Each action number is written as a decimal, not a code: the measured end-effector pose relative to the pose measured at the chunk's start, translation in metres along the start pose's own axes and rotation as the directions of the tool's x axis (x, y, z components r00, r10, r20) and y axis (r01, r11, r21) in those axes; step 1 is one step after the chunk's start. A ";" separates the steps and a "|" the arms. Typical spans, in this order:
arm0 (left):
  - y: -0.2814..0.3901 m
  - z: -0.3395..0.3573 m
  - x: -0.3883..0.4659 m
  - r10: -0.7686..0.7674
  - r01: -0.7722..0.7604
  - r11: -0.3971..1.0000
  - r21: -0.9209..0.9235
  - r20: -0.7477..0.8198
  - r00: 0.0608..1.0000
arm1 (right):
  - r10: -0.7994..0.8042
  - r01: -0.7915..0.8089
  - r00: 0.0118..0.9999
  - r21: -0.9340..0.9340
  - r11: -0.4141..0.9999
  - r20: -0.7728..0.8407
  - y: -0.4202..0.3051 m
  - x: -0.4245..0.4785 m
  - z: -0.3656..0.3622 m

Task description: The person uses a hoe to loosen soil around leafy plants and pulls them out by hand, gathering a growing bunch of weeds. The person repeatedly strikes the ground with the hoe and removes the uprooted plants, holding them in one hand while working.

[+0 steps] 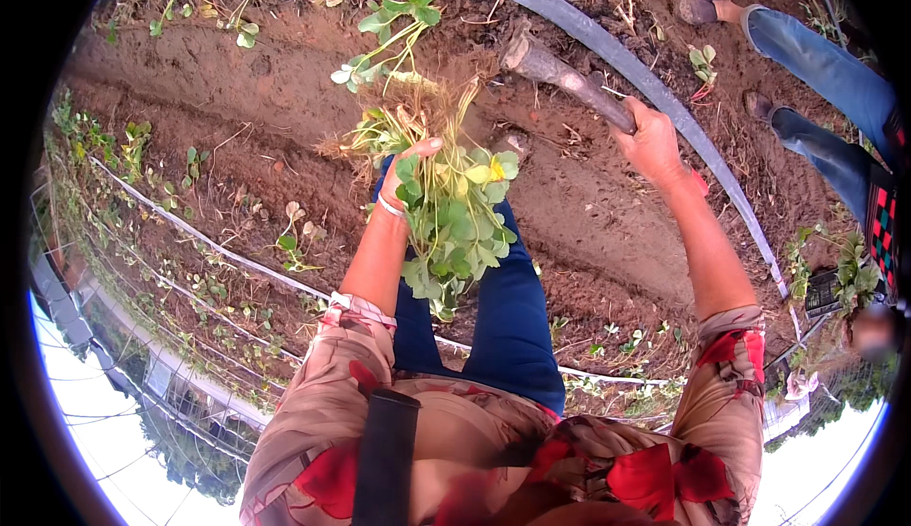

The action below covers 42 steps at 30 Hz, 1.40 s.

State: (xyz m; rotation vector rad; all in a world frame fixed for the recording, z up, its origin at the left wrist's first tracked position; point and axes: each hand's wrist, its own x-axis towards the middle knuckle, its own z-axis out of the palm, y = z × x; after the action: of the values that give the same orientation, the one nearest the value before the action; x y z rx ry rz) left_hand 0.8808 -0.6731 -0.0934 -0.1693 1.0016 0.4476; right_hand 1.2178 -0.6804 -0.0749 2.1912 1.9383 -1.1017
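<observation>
My left hand [403,178] grips a bunch of uprooted strawberry plants [455,230] in front of my legs. Their leaves hang toward me, some of them yellow, and bare brown roots stick out on the far side. Just beyond the roots is another strawberry plant [400,24]; whether it touches the bunch I cannot tell. To the right, my right hand [649,143] is closed around the end of a short, thick digging tool [562,79]. Its soil-caked head points up and left, over the soil; the exact kind of tool is unclear.
A grey drip hose [569,17] curves across the bed on my right. Thinner pale hoses [213,245] run through plant rows at left. A furrow of brown soil [605,220] lies ahead. At far right stands another person in jeans [818,59], near a black crate [822,294].
</observation>
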 end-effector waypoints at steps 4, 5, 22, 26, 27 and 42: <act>0.000 0.024 0.000 0.007 -0.006 1.000 0.007 -0.115 0.993 | 0.198 -0.176 0.977 -0.227 0.958 0.078 0.018 0.021 0.015; 0.001 0.019 0.006 0.018 -0.016 0.999 0.030 -0.093 0.996 | 0.270 -0.231 0.957 -0.290 0.929 0.103 0.025 0.030 0.021; 0.000 0.070 0.097 -0.027 0.026 0.957 0.288 0.000 1.000 | 0.268 -0.265 0.964 0.167 0.950 0.010 0.111 0.002 0.044; 0.002 0.075 0.113 -0.069 0.073 0.972 0.222 -0.024 0.997 | 0.249 -0.231 0.967 0.217 0.948 -0.058 0.102 -0.006 0.051; 0.002 0.072 0.118 -0.089 0.092 0.977 0.194 -0.021 0.996 | 0.241 -0.218 0.967 0.222 0.950 -0.081 0.097 -0.007 0.053; -0.010 0.079 0.116 -0.008 0.020 0.995 0.100 -0.120 0.993 | 0.456 -0.455 0.889 0.178 0.873 0.037 0.053 0.011 0.067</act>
State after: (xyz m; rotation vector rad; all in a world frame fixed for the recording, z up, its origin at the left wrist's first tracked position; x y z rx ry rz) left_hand 0.9993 -0.6225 -0.1491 -0.1133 1.1375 0.3760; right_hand 1.2313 -0.7129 -0.1531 2.5552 1.2461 -1.2176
